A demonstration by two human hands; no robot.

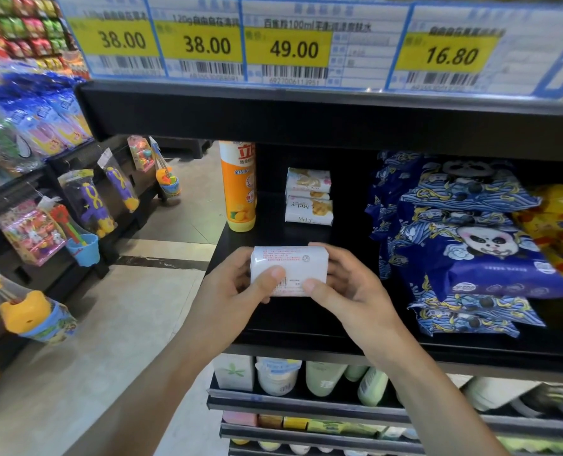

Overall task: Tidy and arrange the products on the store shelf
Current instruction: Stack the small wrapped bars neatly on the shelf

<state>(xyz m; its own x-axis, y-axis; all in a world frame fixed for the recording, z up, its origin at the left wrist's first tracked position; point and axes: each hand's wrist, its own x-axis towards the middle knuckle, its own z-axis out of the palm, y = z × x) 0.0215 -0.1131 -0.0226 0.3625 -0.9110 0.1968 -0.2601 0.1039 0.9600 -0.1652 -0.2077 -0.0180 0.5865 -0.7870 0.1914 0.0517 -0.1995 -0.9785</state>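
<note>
Two-handed grip around white soap pack (289, 269)

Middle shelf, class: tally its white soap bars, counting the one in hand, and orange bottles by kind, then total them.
Soap bars: 4, one held, three stacked
Orange bottles: 1
Total: 5

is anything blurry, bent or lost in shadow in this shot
Head view: the price tags are soft, their small print unreadable; the wide lens bows the shelf edge; the shelf's back behind the soap stack is dark; the soap pack in both hands is sharp.
</note>
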